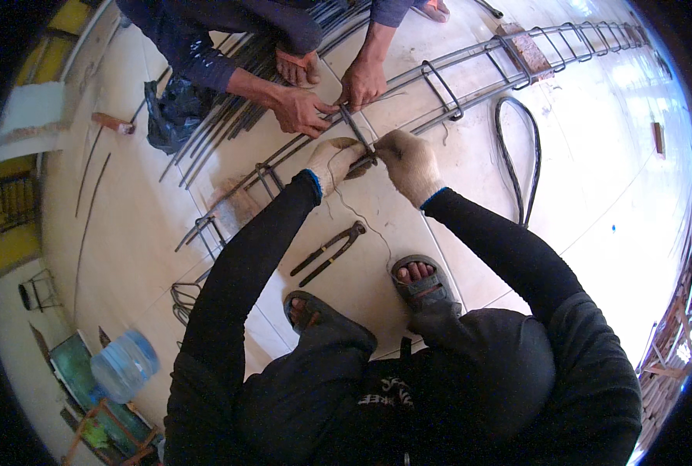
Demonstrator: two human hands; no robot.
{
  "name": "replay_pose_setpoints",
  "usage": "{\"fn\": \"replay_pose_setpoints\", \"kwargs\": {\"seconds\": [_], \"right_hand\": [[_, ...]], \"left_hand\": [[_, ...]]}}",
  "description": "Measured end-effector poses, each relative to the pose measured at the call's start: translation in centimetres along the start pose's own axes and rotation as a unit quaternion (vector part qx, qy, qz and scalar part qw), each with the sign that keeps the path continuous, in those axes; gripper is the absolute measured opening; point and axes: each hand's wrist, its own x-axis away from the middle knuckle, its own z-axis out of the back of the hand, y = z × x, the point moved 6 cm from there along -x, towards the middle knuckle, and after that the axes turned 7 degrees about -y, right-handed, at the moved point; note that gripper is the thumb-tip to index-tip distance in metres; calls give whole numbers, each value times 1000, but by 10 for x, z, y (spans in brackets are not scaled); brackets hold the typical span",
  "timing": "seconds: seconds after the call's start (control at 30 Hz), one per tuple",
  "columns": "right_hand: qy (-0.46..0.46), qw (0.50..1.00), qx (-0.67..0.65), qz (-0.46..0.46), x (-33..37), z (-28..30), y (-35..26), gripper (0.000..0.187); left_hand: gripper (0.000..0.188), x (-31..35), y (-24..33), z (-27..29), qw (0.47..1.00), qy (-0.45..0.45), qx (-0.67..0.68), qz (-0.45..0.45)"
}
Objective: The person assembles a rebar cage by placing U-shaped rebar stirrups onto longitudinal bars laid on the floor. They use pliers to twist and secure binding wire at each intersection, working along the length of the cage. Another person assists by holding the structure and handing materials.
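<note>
My left hand (338, 165), in a white work glove with a blue cuff, is closed at the near bar of a long rebar cage (441, 89). Thin tie wire (361, 216) runs from this hand and trails down to the floor by my foot. My right hand (409, 165), gloved too, pinches at the same joint, where a stirrup (355, 128) crosses the bar; the fingertips hide part of the wire there. Across the cage, a co-worker's bare hands (303, 111) work at the stirrup's far corner. Black end-cutting pincers (329, 252) lie on the floor between my feet and the cage.
Brick-like blocks (526, 53) prop up the cage. A black wire coil (501, 144) lies right of it. Loose bars (241, 101) and a black plastic bag (173, 113) lie by the co-worker. A clear water jug (124, 365) is at lower left, near loose stirrups (184, 299).
</note>
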Motion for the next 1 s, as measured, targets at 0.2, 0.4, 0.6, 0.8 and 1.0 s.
{"fn": "replay_pose_setpoints", "kwargs": {"seconds": [0.2, 0.4, 0.6, 0.8, 1.0], "right_hand": [[2, 977, 178, 120, 2, -12, -13, 16], [-58, 952, 249, 168, 5, -19, -23, 12], [-70, 936, 286, 192, 3, -18, -36, 11], [-39, 949, 257, 181, -3, -13, -41, 13], [-119, 879, 437, 149, -12, -34, -49, 11]], "left_hand": [[15, -12, -8, 0, 990, -11, 87, 107], [9, -24, -12, 3, 992, -36, 66, 100], [22, -23, -17, 7, 984, -69, -64, 151], [36, -16, -16, 14, 957, -49, -213, 192], [42, -27, -21, 21, 924, -25, -353, 147]]}}
